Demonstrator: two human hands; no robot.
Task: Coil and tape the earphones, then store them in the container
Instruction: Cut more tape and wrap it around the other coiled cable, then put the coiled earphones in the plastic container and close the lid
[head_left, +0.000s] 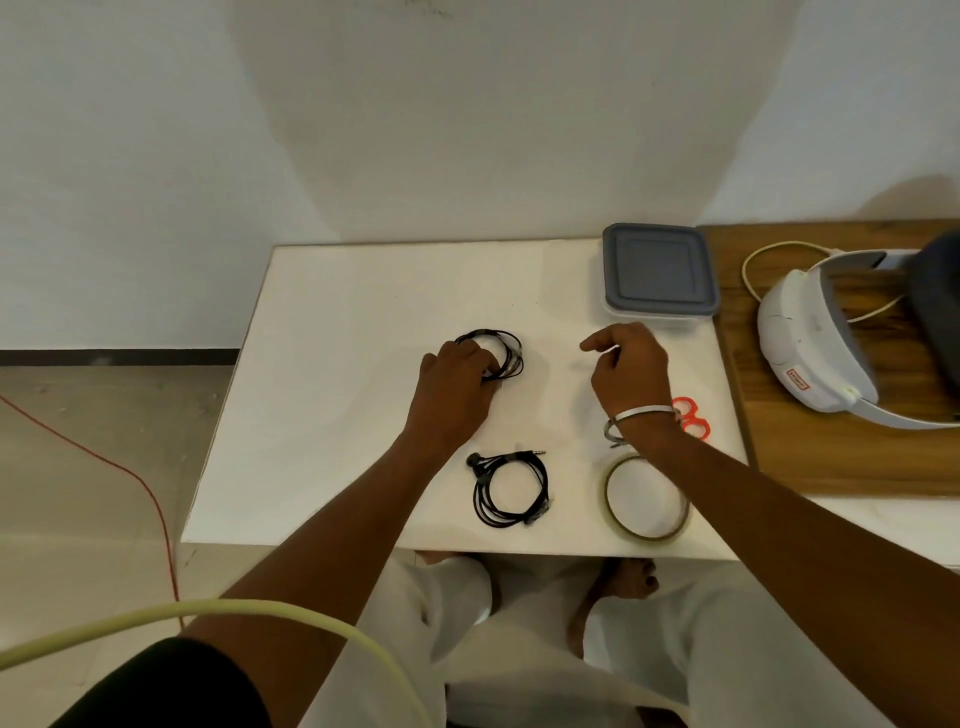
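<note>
We are looking down at a white surface (332, 364) where two coils of black earphones are lying: one coil (498, 353) is sitting under the fingers of our left hand (457, 379), which is resting curled over its near edge, and the second coil (511, 488), with its plug pointing right, is lying free closer to us. Our right hand (631, 364) is hovering loosely curled above the surface, index finger pointing left, and seems to be pinching a thin strip, though we cannot tell for sure. One lidded grey container (660, 270) is sitting at the far right corner, its lid on. Just behind our right wrist, one pair of orange-handled scissors (691, 415) is lying partly hidden by the arm, and one roll of clear tape (647, 496) is lying flat beside the forearm, which is crossing over its right edge. On the neighbouring wooden surface (779, 441), one white headset (815, 332) is resting with a pale cable.
</note>
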